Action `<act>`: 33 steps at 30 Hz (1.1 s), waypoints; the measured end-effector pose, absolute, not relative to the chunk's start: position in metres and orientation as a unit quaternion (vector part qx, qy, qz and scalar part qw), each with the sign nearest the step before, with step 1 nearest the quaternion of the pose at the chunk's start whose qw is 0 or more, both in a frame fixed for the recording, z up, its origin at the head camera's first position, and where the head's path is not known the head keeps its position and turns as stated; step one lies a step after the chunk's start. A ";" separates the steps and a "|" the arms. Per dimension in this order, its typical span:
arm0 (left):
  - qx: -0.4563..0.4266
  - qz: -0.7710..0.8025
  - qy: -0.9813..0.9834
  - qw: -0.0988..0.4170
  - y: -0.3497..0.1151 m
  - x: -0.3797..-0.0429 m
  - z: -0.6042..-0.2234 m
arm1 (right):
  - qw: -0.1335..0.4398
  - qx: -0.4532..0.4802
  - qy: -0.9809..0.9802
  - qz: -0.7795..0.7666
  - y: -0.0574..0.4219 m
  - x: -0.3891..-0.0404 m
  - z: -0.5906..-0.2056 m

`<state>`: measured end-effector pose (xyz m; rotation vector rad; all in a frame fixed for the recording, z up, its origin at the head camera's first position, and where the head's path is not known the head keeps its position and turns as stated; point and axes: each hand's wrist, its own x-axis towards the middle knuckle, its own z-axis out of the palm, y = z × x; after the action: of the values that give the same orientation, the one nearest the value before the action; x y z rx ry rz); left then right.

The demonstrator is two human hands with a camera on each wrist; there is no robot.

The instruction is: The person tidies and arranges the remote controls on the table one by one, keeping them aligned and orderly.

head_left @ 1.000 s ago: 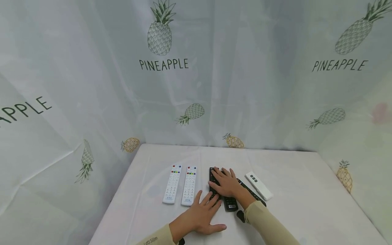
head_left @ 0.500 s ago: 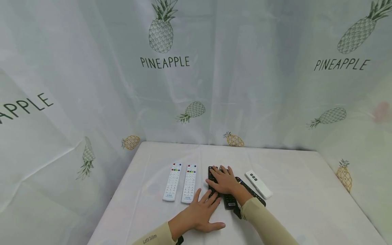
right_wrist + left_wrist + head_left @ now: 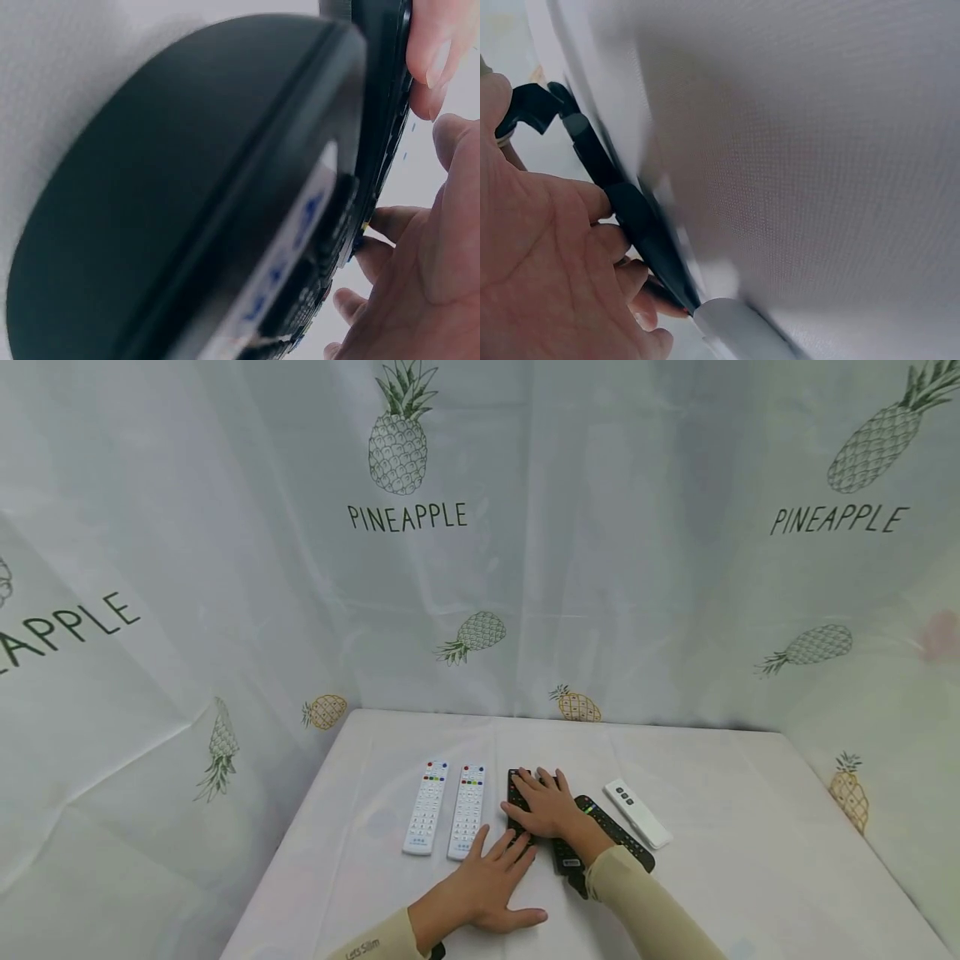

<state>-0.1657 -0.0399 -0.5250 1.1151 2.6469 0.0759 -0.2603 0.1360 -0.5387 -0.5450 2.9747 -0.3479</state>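
Note:
Palm down, my right hand (image 3: 551,810) lies across the black remotes with fingers stretched forward. Under its fingertips and thumb is the leftmost black remote control (image 3: 514,797). A second black remote (image 3: 567,865) shows its labelled lower end from beneath the palm, and that end fills much of the right wrist view. My left hand (image 3: 487,889) is spread flat, its fingertips at the near end of the leftmost black remote. In the left wrist view its fingers (image 3: 592,199) touch the dark edge of that remote. A third black remote (image 3: 624,843) slants partly beneath the right forearm.
Two white remotes with coloured buttons, the outer one (image 3: 426,810) and the inner one (image 3: 467,810), lie side by side to the left. A smaller white remote (image 3: 637,814) slants at the right. All rest on a white-covered table (image 3: 750,827) before a pineapple-print curtain (image 3: 600,568).
The leftmost black remote has slid a little left toward the white ones, and both hands have shifted slightly left with it. The other remotes keep their places while the view shifts slightly.

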 end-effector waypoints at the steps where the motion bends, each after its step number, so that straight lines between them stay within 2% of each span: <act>1: 0.385 0.027 0.913 0.135 -0.040 -0.166 -0.525 | 0.052 -0.177 0.977 -0.111 0.135 -0.261 -0.539; 33: 0.366 0.032 0.920 0.140 -0.042 -0.165 -0.524 | 0.058 -0.171 0.976 -0.120 0.126 -0.264 -0.542</act>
<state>-0.1655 -0.0417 -0.5239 1.0578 2.6573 0.0928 -0.2645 0.1263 -0.5418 -0.5182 2.9591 -0.3648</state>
